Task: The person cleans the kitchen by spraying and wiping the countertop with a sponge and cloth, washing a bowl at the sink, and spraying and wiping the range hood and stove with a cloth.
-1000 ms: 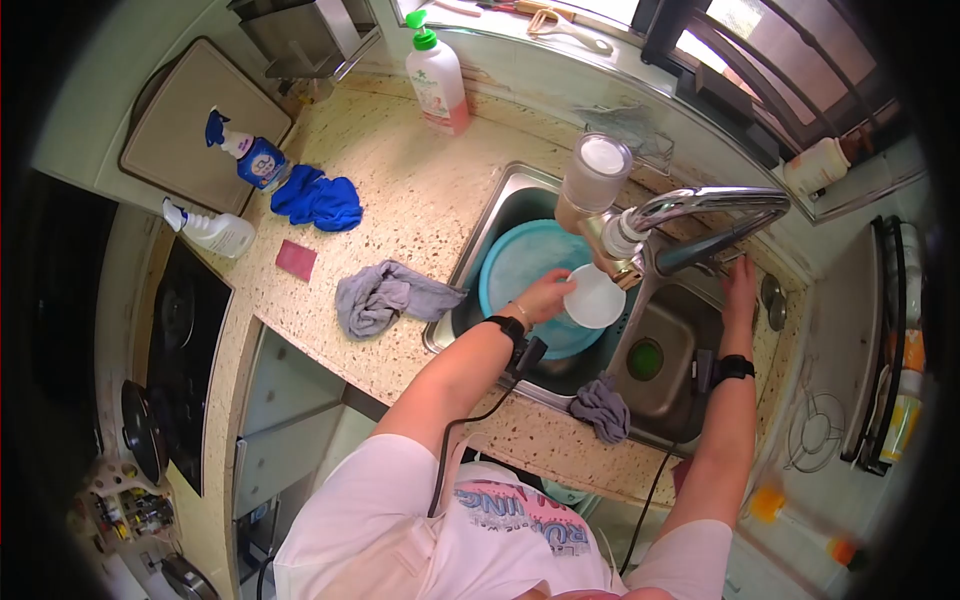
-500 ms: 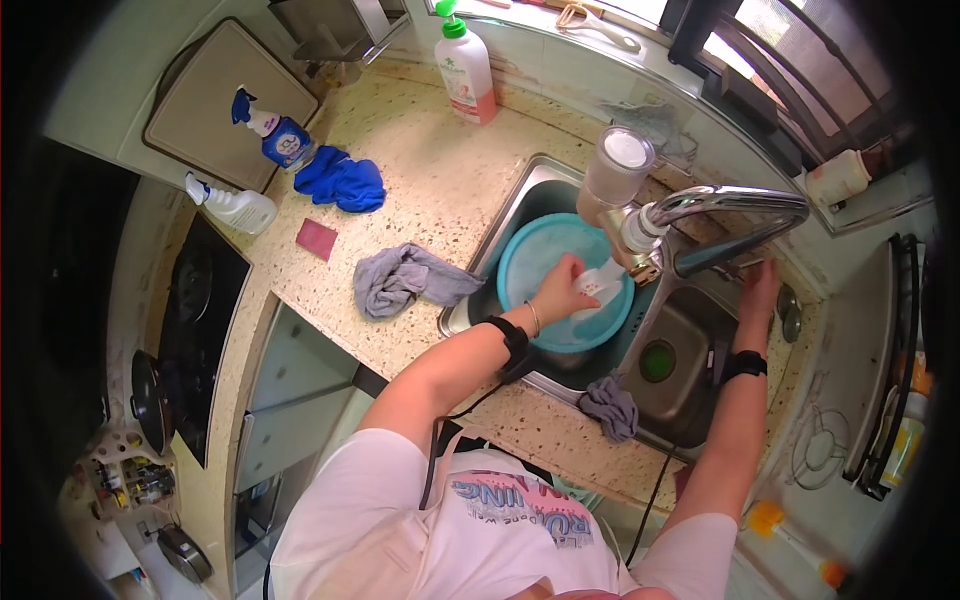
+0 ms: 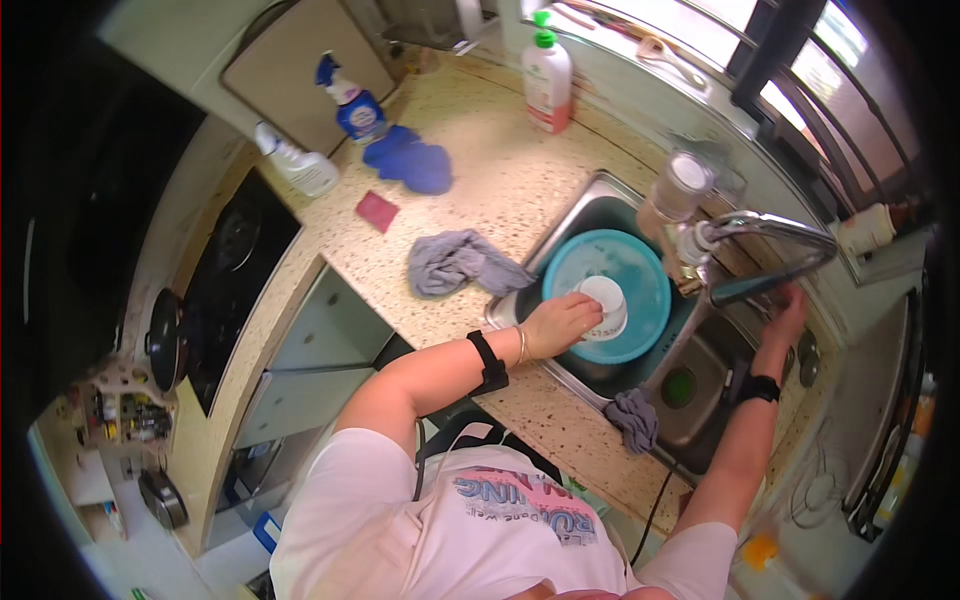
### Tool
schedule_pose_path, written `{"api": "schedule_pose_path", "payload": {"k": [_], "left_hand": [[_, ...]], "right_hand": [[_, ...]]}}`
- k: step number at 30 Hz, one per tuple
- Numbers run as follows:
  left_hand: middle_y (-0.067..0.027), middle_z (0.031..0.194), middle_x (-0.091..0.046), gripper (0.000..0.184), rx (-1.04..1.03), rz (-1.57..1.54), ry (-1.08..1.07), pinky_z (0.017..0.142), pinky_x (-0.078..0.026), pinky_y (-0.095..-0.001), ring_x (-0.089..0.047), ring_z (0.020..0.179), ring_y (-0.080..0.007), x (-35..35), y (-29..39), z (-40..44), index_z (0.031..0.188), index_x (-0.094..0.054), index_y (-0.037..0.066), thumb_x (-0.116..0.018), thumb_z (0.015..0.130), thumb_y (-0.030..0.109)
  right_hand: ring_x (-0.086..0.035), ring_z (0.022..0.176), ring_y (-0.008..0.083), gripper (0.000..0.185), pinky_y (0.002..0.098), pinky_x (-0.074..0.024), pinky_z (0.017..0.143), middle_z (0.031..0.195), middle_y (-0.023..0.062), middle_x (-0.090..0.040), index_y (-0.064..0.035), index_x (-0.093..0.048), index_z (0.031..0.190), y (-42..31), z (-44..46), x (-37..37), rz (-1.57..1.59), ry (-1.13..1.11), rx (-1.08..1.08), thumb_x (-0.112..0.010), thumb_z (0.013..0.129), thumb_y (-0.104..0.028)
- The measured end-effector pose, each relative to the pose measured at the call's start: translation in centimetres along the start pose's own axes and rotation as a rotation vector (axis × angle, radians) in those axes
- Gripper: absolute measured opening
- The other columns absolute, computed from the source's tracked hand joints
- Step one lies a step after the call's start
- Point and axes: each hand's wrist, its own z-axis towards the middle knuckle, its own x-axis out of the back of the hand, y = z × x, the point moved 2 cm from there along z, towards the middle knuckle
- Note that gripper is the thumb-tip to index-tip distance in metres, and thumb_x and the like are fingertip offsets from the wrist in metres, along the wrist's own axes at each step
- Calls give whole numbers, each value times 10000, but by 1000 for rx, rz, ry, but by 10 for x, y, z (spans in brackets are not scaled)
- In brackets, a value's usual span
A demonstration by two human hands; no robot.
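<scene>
My left hand (image 3: 566, 325) grips a small white cup (image 3: 608, 318) with a faint pattern, its fingers on the near-left side. The cup is tilted over a round turquoise basin (image 3: 655, 280), which holds cloudy water and sits in the left sink bowl. My right hand (image 3: 785, 318) is beyond the right sink bowl (image 3: 690, 425), close to the tall chrome faucet (image 3: 775, 228). Its fingertips are blurred and partly hidden, so I cannot tell what they touch. A grey cloth (image 3: 632, 420) hangs over the sink's front edge between my arms.
Another grey cloth (image 3: 460, 265) lies left of the sink, near a red scouring pad (image 3: 377, 211) and a blue cloth (image 3: 410, 162). Two spray bottles (image 3: 358, 112) and a pump bottle (image 3: 547, 85) stand farther back. A clear container (image 3: 680, 185) is behind the basin.
My left hand has drawn the cup nearer the basin's front edge and turned it. The view has shifted, so the counter appears farther right. My right hand stays beside the faucet.
</scene>
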Motion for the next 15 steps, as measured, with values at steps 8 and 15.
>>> {"api": "schedule_pose_path", "payload": {"k": [8,15], "left_hand": [[-9,1062,-576,257,-75,268,97,753,-504,-322,-552,1000,-196,78,11,-27,994,-595,118,-605,738,134],[-97,1080,-505,652,314,364,480,843,-462,-383,-503,1008,-292,152,-26,-68,1131,-469,87,-807,578,154]], "right_hand": [[-324,1341,291,739,413,-249,1108,1466,180,-305,-42,-200,1463,-114,-136,-49,42,477,-1,-575,890,-320],[-514,1137,236,400,361,-422,971,1277,161,-495,41,-463,1275,-24,-222,-126,-298,-447,519,-541,886,-10]]}}
